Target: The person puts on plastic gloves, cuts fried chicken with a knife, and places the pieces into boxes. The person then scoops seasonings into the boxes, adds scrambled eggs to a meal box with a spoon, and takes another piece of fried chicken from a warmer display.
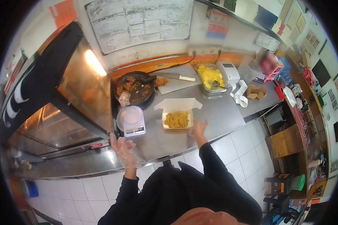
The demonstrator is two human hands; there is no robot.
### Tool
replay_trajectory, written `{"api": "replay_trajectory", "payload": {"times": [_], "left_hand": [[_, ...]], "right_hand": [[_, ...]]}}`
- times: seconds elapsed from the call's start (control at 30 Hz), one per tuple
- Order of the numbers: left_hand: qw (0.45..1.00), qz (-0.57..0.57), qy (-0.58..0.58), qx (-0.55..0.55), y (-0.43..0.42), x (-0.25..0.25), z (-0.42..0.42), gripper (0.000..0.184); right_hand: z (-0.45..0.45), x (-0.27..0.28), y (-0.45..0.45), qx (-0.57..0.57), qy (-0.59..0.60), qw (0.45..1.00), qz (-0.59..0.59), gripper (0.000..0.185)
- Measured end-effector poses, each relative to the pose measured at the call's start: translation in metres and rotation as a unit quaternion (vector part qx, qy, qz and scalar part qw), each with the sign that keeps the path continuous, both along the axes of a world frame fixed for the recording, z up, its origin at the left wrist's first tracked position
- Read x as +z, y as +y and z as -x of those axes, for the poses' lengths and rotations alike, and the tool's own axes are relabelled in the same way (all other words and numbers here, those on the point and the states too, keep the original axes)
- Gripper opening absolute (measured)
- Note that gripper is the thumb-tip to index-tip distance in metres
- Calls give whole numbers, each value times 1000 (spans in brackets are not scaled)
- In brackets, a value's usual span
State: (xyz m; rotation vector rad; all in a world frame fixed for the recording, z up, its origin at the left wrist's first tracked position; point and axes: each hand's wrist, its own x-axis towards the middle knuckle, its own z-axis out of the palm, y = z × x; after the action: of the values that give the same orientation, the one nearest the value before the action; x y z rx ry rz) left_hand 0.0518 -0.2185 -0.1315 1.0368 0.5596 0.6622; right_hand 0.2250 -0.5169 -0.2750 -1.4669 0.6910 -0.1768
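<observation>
My left hand, in a clear plastic glove, is open at the counter's front edge, below a digital scale with a round clear bowl on it. My bare right hand has its fingers apart beside the right side of an open takeaway box; whether it touches the box is unclear. Yellow-brown food fills the box, whose lid is folded back. Behind the scale sits a dark round pan with chopped brown food and a crumpled clear plastic piece.
A knife lies on a cutting board. Farther right are a tray of yellow pieces, a label printer, a paper strip and a brown carton. A lit glass cabinet stands left.
</observation>
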Motion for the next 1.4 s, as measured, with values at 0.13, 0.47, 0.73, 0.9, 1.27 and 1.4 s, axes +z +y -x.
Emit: {"api": "replay_trajectory", "payload": {"times": [0.13, 0.47, 0.73, 0.9, 1.27, 1.4], "left_hand": [[998, 24, -27, 49, -30, -3, -40, 62], [982, -96, -130, -96, -193, 37, -157, 66], [997, -23, -71, -33, -308, 14, -210, 69], [996, -14, 7, -85, -371, -40, -257, 65], [858, 361, 134, -339, -486, -131, -395, 63], [847, 432, -9, -311, -502, -160, -422, 53]], "right_hand": [[-72, 1, -92, -5, -158, 917, 366, 66], [-264, 59, -241, 207, -103, 742, 629, 45], [-374, 12, -268, 470, 11, 618, 631, 45], [-378, 32, -270, 509, -163, 433, 726, 60], [-401, -18, -282, 476, -55, 466, 744, 66], [-413, -2, -279, 529, -24, 461, 712, 58]]}}
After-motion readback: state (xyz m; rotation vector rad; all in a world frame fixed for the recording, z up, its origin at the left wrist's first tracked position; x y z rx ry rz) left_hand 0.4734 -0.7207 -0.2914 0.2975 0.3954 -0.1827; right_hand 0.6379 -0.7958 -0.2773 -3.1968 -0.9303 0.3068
